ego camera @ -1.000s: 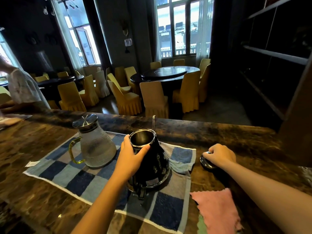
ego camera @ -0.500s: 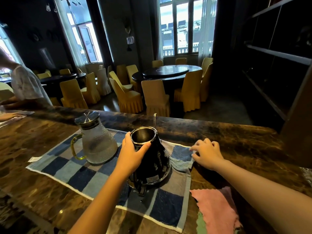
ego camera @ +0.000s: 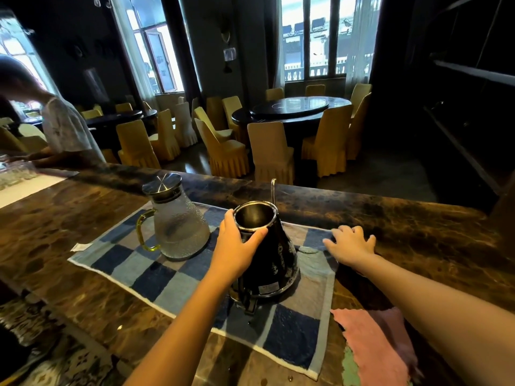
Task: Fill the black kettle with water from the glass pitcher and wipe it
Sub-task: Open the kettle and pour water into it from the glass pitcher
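The black kettle (ego camera: 274,257) stands upright with no lid on a blue checked towel (ego camera: 292,332). Its thin spout rises at the far side. My left hand (ego camera: 237,246) grips the kettle's neck just under the open rim. The glass pitcher (ego camera: 178,227), with a metal lid and a yellow-green handle, stands on the towel to the kettle's left. My right hand (ego camera: 349,243) lies with spread fingers on the towel's far right corner, holding nothing. A pink cloth (ego camera: 373,344) lies on the counter at the near right.
The dark marble counter (ego camera: 418,227) runs from left to right. At the far left another person (ego camera: 64,129) leans over the counter near several glasses (ego camera: 16,174). Beyond the counter stand round tables and yellow-covered chairs (ego camera: 270,151). Dark shelves fill the right side.
My right hand left the small dark lid on the counter and moved left onto the towel's corner, its fingers now spread. My left hand kept its grip on the kettle.
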Tool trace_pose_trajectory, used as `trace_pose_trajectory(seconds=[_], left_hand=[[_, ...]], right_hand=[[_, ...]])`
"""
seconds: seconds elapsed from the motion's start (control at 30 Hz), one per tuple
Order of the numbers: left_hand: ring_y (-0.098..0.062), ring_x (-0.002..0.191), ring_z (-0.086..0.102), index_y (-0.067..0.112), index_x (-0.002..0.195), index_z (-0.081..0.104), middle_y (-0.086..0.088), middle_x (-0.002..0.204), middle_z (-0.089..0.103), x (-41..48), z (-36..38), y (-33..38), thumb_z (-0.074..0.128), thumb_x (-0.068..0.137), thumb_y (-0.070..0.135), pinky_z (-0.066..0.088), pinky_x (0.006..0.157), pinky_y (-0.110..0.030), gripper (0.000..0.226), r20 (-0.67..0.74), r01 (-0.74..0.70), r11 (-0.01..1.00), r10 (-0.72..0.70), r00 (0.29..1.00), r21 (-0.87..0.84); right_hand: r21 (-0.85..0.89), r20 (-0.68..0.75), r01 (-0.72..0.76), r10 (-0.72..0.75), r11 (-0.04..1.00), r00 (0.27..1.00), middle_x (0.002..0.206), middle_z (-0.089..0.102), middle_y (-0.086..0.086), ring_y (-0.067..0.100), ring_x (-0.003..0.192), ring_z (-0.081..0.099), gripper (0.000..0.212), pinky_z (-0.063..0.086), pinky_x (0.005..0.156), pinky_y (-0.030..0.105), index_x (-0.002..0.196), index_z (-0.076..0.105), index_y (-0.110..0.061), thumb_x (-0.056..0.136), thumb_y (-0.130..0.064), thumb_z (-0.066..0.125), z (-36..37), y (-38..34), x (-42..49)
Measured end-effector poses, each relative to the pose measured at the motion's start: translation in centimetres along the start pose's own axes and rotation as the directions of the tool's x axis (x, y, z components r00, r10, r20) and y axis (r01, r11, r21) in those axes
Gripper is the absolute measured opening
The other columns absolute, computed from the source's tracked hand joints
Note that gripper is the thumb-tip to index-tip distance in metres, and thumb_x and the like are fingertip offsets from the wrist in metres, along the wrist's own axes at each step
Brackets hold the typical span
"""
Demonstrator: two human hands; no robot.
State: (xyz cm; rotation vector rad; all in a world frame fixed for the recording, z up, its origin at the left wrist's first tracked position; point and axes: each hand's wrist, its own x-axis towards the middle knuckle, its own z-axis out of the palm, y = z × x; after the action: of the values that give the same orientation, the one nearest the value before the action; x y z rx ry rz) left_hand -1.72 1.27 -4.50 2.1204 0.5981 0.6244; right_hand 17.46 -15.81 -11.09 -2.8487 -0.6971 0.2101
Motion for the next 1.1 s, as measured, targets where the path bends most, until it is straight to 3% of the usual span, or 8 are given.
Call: trace_pose_trajectory(seconds=[0.23,0.5,0.6,0.7,0.8,0.9,1.03,1.1], left_hand=[[-0.022,0.126,0.047,0.019,0.134,0.038,-0.003,0.134,0.050,-0.4,0.0,0.0,0.066,0.080,0.047,0.042,0.104,-0.045,0.067,-0.050,-0.015,0.999,0.017,0.999,0.034],[-0.034,0.126,0.046,0.010,0.140,0.029,-0.013,0.137,0.046,0.6,-0.2,-0.7,0.057,0.073,0.062,0.041,0.102,-0.049,0.089,0.046,-0.040,0.976,0.031,0.998,0.216],[-0.030,0.125,0.049,0.013,0.146,0.021,-0.012,0.144,0.043,0.6,-1.9,-1.5,0.050,0.065,0.075,0.043,0.101,-0.044,0.106,0.228,0.000,0.993,-0.027,0.973,0.116],[-0.014,0.117,0.053,0.020,0.150,0.018,-0.001,0.147,0.040,-1.2,-5.0,-4.2,0.055,0.081,0.064,0.044,0.097,-0.029,0.090,0.383,0.165,0.984,-0.126,0.915,-0.072],[-0.008,0.115,0.050,0.037,0.121,0.046,0.010,0.121,0.053,-2.9,-9.4,-8.5,0.054,0.077,0.070,0.039,0.095,-0.026,0.055,0.276,0.115,0.987,-0.079,0.958,-0.115],[0.002,0.102,0.059,0.034,0.102,0.059,0.025,0.102,0.065,-2.5,-14.4,-13.1,0.059,0.091,0.030,0.045,0.086,-0.022,0.012,0.209,0.104,0.979,-0.067,0.976,-0.174],[-0.012,0.079,0.070,0.018,0.082,0.074,0.001,0.077,0.076,0.1,-19.8,-19.0,0.058,0.091,0.009,0.053,0.070,-0.019,0.020,0.099,0.141,0.972,-0.124,0.987,-0.189],[-0.021,0.081,0.070,0.015,0.083,0.074,-0.006,0.076,0.074,2.3,-21.8,-21.4,0.059,0.091,0.009,0.052,0.067,-0.018,0.018,0.069,0.189,0.961,-0.179,0.982,-0.201]], right_hand=[[0.405,-0.415,0.401,-0.226,0.822,0.881,0.137,0.054,0.007,0.030,0.129,0.042,0.040,0.038,0.102,0.045,0.133,0.053,-0.018,0.095,-0.031,0.050,-3.7,-6.2,-1.0],[0.306,-0.542,0.805,-0.602,0.508,0.586,0.105,0.066,-0.002,0.004,0.100,0.054,0.026,0.036,0.087,0.013,0.106,0.070,-0.011,0.090,-0.020,0.051,-9.6,-17.3,-5.3],[0.471,-0.268,0.728,-0.705,0.498,0.656,0.112,0.068,0.009,0.016,0.101,0.061,0.031,0.048,0.088,0.025,0.111,0.069,-0.004,0.099,-0.024,0.049,-11.0,-22.6,-6.6],[0.600,0.054,0.555,-0.721,0.576,0.691,0.121,0.066,0.009,0.018,0.104,0.061,0.047,0.047,0.079,0.018,0.120,0.064,-0.004,0.102,-0.037,0.035,-10.6,-27.6,-6.4],[0.527,0.228,0.484,-0.664,0.699,0.712,0.129,0.061,0.014,0.026,0.115,0.059,0.059,0.046,0.092,0.031,0.124,0.060,-0.001,0.100,-0.047,0.032,-7.8,-31.9,-5.0],[0.536,0.358,0.338,-0.571,0.774,0.739,0.129,0.058,0.020,0.032,0.117,0.056,0.062,0.045,0.094,0.038,0.127,0.055,0.004,0.100,-0.047,0.033,-4.0,-35.2,-3.8],[0.711,0.391,0.056,-0.461,0.701,0.797,0.094,0.050,0.005,0.018,0.086,0.050,0.040,0.039,0.080,0.029,0.112,0.055,-0.009,0.101,-0.042,0.036,-0.4,-38.2,-3.1],[0.803,0.396,-0.096,-0.406,0.588,0.824,0.099,0.051,0.005,0.017,0.089,0.049,0.039,0.038,0.083,0.030,0.115,0.057,-0.009,0.101,-0.040,0.038,0.6,-38.9,-2.6]])
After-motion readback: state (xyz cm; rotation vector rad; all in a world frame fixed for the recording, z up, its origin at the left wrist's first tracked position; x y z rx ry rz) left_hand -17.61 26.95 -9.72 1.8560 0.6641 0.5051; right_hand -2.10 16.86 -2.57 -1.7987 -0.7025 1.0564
